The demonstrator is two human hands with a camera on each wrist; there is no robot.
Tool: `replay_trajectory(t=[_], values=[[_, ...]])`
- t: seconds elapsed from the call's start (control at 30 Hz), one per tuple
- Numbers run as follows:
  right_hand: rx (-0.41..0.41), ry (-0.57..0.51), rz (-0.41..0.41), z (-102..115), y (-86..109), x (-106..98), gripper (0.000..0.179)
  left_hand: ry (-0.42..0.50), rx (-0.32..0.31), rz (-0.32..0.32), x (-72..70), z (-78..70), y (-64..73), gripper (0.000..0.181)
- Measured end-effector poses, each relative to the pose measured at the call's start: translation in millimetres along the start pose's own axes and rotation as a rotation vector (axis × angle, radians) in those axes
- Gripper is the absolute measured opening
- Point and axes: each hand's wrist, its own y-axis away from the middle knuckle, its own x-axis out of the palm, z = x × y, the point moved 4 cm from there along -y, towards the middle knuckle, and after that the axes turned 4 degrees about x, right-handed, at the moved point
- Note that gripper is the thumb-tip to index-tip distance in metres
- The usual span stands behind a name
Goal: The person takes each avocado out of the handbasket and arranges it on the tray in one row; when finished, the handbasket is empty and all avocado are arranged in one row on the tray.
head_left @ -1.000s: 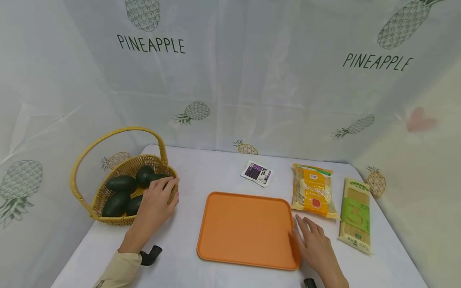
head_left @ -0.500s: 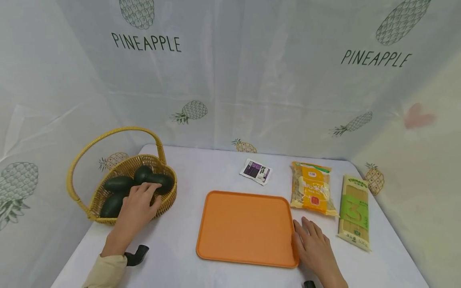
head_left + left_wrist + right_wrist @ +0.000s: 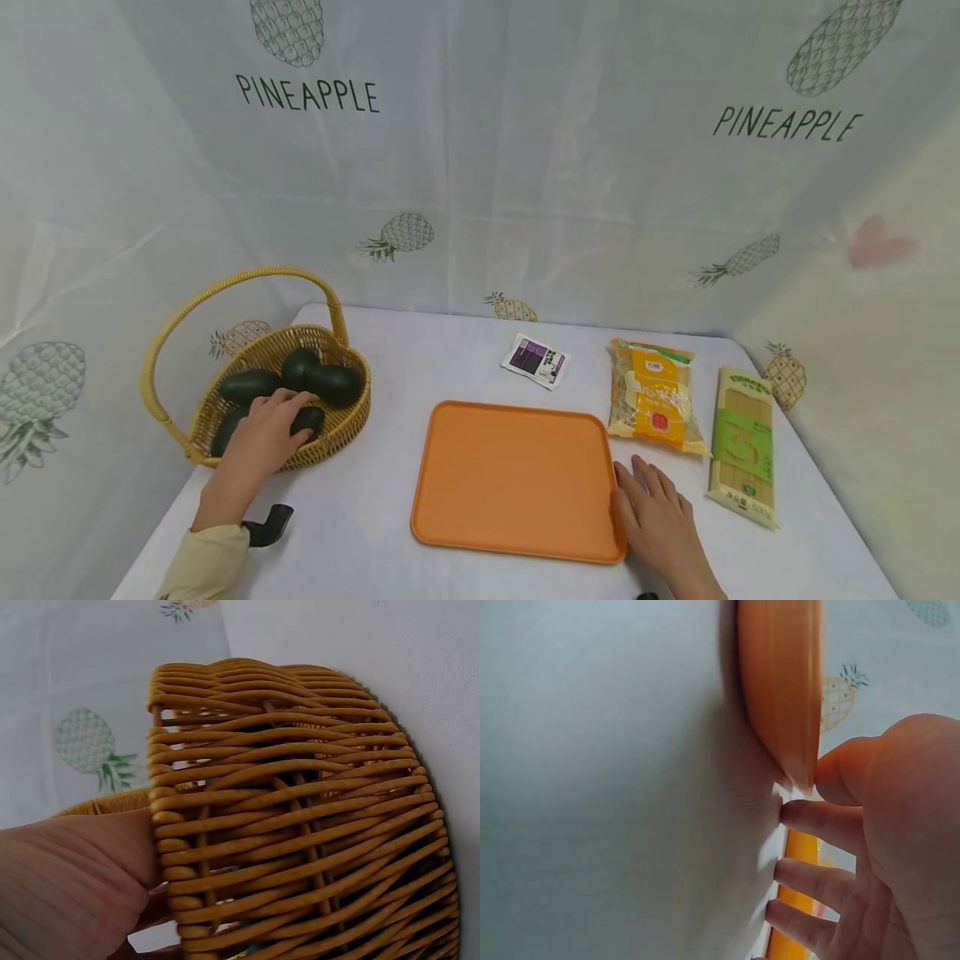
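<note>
A yellow wicker basket point(image 3: 330, 442) with a tall arched handle holds several dark green avocados point(image 3: 335, 385). My left hand point(image 3: 258, 437) reaches over the basket's near rim, its fingers and thumb spread on either side of the nearest avocado point(image 3: 307, 423). In the left wrist view, the wicker wall point(image 3: 300, 825) hides most of the fingers. An orange rectangular tray point(image 3: 517, 483) lies mid-table. Just right of it my right hand point(image 3: 660, 525) rests with fingers spread. Seen from the right wrist, the thumb point(image 3: 844, 769) is at the tray's rim and the fingertips are at the tabletop.
A small white and purple packet point(image 3: 536, 361) lies behind the tray. At the right are a yellow bag of dry food point(image 3: 652, 396) and a flat pack of noodles point(image 3: 741, 450) with a green band. A pineapple-print curtain point(image 3: 525, 167) stands behind the table.
My left hand has moved from the basket's right side back toward the left and nearer, uncovering the right-hand avocado. The right hand stays beside the tray.
</note>
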Motion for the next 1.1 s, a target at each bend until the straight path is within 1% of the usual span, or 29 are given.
replay_trajectory(t=[0.13, 0.23, 0.3, 0.43, 0.5, 0.6, 0.67, 0.8, 0.9, 0.97, 1.1], values=[[0.004, -0.009, 0.022, -2, -0.5, -1, 0.055, 0.037, -0.006, 0.032, 4.0, 1.5, -3.3, 0.047], [0.010, -0.022, 0.032, -4, 0.0, -2, 0.055, 0.032, -0.007, 0.052, 6.3, 1.3, -6.2, 0.044], [0.012, -0.027, 0.040, -5, -0.2, -2, 0.055, 0.025, -0.022, 0.070, 6.8, 2.3, -6.5, 0.044], [0.007, -0.032, 0.043, -4, -0.6, -1, 0.055, 0.046, -0.049, 0.122, 6.1, 8.4, -6.8, 0.052], [0.007, -0.034, 0.039, -3, -0.1, 0, 0.055, 0.069, -0.055, 0.153, 4.9, 12.5, -7.1, 0.059], [0.007, -0.037, 0.038, -3, 0.1, 2, 0.055, 0.094, -0.052, 0.178, 2.1, 17.5, -6.3, 0.067], [0.006, -0.037, 0.033, -2, 0.1, 2, 0.055, 0.108, -0.047, 0.179, 1.9, 19.2, -5.6, 0.067], [0.004, -0.032, 0.026, -2, -0.1, 1, 0.055, 0.125, -0.035, 0.176, 5.1, 19.3, -5.7, 0.061], [0.010, -0.032, 0.024, -3, 0.3, 1, 0.054, 0.140, -0.041, 0.171, 7.6, 18.7, -8.1, 0.058], [0.017, -0.033, 0.025, -3, 0.1, 2, 0.054, 0.160, -0.056, 0.164, 8.1, 19.0, -9.3, 0.057], [0.021, -0.036, 0.029, -3, -0.4, 3, 0.055, 0.212, -0.117, 0.151, 8.3, 22.0, -7.9, 0.058]])
